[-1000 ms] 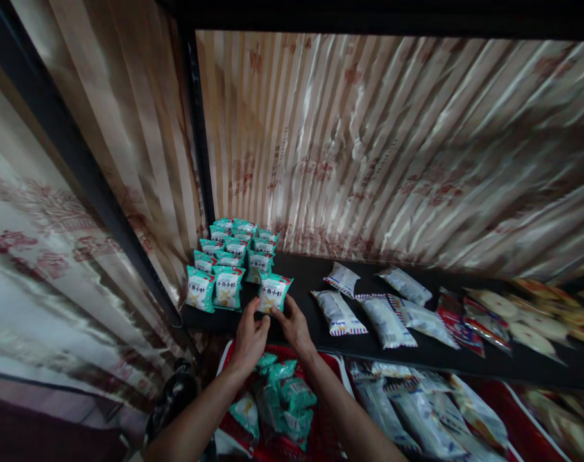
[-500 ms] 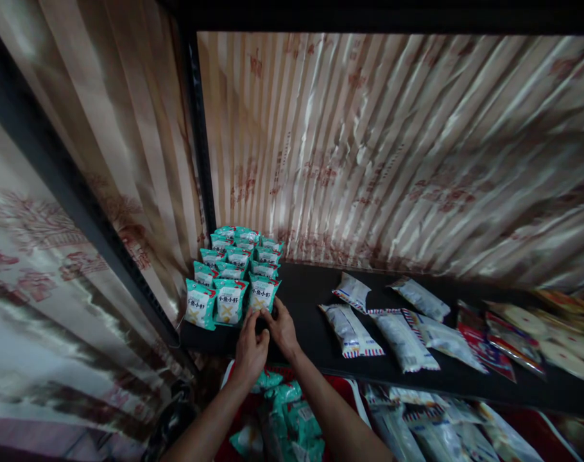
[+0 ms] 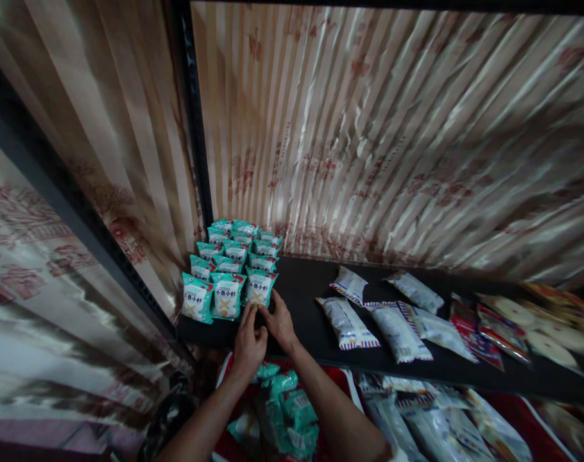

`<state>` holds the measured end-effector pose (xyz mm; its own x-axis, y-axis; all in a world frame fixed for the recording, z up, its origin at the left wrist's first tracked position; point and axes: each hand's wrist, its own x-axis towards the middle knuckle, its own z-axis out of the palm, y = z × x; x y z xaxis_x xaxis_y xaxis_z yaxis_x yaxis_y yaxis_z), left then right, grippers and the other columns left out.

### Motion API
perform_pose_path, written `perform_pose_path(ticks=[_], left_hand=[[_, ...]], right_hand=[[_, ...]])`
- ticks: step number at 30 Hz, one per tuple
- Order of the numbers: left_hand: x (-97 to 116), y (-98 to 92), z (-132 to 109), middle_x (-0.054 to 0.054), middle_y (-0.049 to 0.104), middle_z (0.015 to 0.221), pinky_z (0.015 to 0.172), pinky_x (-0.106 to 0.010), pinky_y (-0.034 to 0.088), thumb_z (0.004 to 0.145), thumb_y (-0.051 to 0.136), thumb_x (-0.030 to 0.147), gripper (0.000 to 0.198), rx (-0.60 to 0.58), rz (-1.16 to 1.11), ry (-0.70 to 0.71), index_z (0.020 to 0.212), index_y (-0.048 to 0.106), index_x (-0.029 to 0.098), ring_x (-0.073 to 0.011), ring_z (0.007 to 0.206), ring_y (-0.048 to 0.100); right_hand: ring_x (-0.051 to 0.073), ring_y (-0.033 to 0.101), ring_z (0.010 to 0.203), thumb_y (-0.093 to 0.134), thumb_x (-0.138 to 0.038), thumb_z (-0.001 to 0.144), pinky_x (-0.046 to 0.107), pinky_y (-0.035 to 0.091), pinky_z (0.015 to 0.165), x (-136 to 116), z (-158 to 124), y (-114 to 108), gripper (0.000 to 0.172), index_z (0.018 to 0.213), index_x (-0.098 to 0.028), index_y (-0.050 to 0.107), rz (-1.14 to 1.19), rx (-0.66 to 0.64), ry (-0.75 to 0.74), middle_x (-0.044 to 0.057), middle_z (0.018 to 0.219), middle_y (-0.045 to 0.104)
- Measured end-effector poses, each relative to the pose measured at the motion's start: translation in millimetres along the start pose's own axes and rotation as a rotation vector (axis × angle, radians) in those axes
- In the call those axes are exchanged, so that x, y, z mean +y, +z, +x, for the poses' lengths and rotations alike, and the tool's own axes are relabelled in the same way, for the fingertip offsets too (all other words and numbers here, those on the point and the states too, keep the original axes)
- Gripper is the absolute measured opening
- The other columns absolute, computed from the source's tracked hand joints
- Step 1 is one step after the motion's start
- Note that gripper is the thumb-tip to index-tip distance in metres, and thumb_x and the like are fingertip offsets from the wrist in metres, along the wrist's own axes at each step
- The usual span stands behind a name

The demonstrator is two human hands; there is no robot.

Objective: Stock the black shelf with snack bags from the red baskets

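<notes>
Teal-and-white snack bags (image 3: 227,296) stand upright in three columns at the left end of the black shelf. My left hand (image 3: 250,340) is at the lower left of the front bag in the right column, its fingers on the bag's bottom edge. On that same snack bag (image 3: 260,287), my right hand (image 3: 278,322) has its fingers at the lower right side. Both hands are closed about its base, thumbs toward each other; the fingertips are partly hidden. Below my forearms, a red basket with a white rim (image 3: 353,389) holds loose teal bags (image 3: 294,410).
White bags with striped edges (image 3: 350,324) lie on the shelf (image 3: 299,289) to the right, with red packets (image 3: 472,327) and round pale items (image 3: 552,350) beyond. More white bags (image 3: 431,423) fill a lower container. A black post (image 3: 193,115) and draped sheeting (image 3: 369,141) bound the shelf.
The view has tilted slightly, so the shelf appears a little higher and further left. Both hands remain at the base of the front right snack bag, which looks nearly unmoved.
</notes>
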<state>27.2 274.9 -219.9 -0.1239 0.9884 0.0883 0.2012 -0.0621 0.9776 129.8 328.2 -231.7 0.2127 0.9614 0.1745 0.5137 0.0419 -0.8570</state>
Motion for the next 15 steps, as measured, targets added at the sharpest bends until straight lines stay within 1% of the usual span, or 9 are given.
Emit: perform_pose_path(ticks=[2, 4, 5, 7, 9, 10, 11, 13, 15], left_hand=[[7.5, -6.6, -6.3, -0.014, 0.042, 0.140, 0.081, -0.035, 0.055, 0.072, 0.052, 0.017, 0.043, 0.027, 0.005, 0.019, 0.115, 0.058, 0.017, -0.0281, 0.126, 0.044], [13.8, -13.3, -18.1, -0.013, 0.051, 0.130, 0.082, -0.035, 0.053, 0.074, 0.051, 0.017, 0.034, 0.057, 0.019, 0.046, 0.107, 0.061, 0.018, -0.0260, 0.118, 0.051], [15.1, -15.6, -26.0, -0.012, 0.056, 0.122, 0.083, -0.035, 0.052, 0.075, 0.049, 0.018, 0.030, 0.069, 0.027, 0.054, 0.102, 0.062, 0.019, -0.0243, 0.113, 0.054], [12.1, -16.3, -45.3, -0.009, 0.062, 0.105, 0.087, -0.036, 0.049, 0.076, 0.047, 0.017, 0.023, 0.070, 0.035, 0.032, 0.092, 0.064, 0.020, -0.0212, 0.102, 0.058], [0.7, -11.6, -66.2, -0.006, 0.063, 0.096, 0.091, -0.035, 0.046, 0.074, 0.048, 0.016, 0.019, 0.011, 0.029, -0.094, 0.083, 0.064, 0.021, -0.0195, 0.097, 0.059], [-7.5, -7.6, -76.2, -0.005, 0.064, 0.094, 0.091, -0.034, 0.045, 0.073, 0.048, 0.016, 0.018, -0.026, 0.020, -0.214, 0.080, 0.064, 0.020, -0.0190, 0.096, 0.059], [-16.8, -3.1, -85.4, -0.005, 0.064, 0.092, 0.088, -0.032, 0.046, 0.071, 0.050, 0.015, 0.017, -0.051, 0.020, -0.377, 0.079, 0.064, 0.020, -0.0187, 0.094, 0.060], [-36.4, 6.5, -100.1, -0.006, 0.066, 0.089, 0.082, -0.032, 0.048, 0.069, 0.052, 0.015, 0.015, -0.074, 0.048, -0.523, 0.078, 0.063, 0.018, -0.0203, 0.089, 0.061], [-54.3, 15.2, -109.8, -0.006, 0.066, 0.083, 0.077, -0.032, 0.048, 0.067, 0.054, 0.016, 0.013, -0.095, 0.079, -0.617, 0.076, 0.063, 0.017, -0.0212, 0.086, 0.062]], right_hand=[[0.025, 0.059, 0.104, 0.060, -0.036, 0.073, 0.040, 0.047, 0.090, -5.7, -10.3, -4.8, 0.057, 0.126, -0.015, 0.051, 0.063, 0.066, -0.003, 0.013, 0.115, 0.061], [0.023, 0.059, 0.105, 0.056, -0.039, 0.078, 0.039, 0.047, 0.091, -11.8, -28.5, -14.0, 0.056, 0.127, -0.014, 0.048, 0.143, 0.123, -0.011, 0.014, 0.116, 0.060], [0.022, 0.059, 0.104, 0.053, -0.040, 0.081, 0.037, 0.047, 0.091, -13.8, -40.7, -19.9, 0.053, 0.126, -0.014, 0.048, 0.183, 0.136, -0.011, 0.014, 0.115, 0.061], [0.020, 0.061, 0.099, 0.048, -0.039, 0.085, 0.034, 0.048, 0.089, -13.0, -69.9, -32.5, 0.044, 0.122, -0.015, 0.050, 0.235, 0.112, -0.013, 0.012, 0.110, 0.063], [0.019, 0.063, 0.093, 0.046, -0.038, 0.086, 0.031, 0.050, 0.084, -3.6, -102.2, -42.9, 0.035, 0.112, -0.017, 0.057, 0.208, 0.028, -0.018, 0.010, 0.102, 0.066], [0.019, 0.064, 0.090, 0.046, -0.038, 0.087, 0.030, 0.050, 0.083, 4.6, -117.9, -46.1, 0.030, 0.105, -0.018, 0.060, 0.165, -0.034, -0.021, 0.009, 0.098, 0.068], [0.019, 0.064, 0.089, 0.045, -0.037, 0.087, 0.029, 0.050, 0.082, 14.7, -132.5, -47.9, 0.027, 0.098, -0.019, 0.063, 0.112, -0.091, -0.010, 0.008, 0.094, 0.069], [0.019, 0.066, 0.084, 0.043, -0.033, 0.086, 0.029, 0.050, 0.078, 38.4, -156.7, -47.2, 0.027, 0.096, -0.020, 0.064, -0.012, -0.206, 0.068, 0.007, 0.090, 0.070], [0.021, 0.066, 0.088, 0.044, -0.024, 0.082, 0.029, 0.050, 0.079, 62.4, -173.3, -42.8, 0.027, 0.099, -0.018, 0.065, -0.176, -0.279, 0.174, 0.009, 0.094, 0.071]])
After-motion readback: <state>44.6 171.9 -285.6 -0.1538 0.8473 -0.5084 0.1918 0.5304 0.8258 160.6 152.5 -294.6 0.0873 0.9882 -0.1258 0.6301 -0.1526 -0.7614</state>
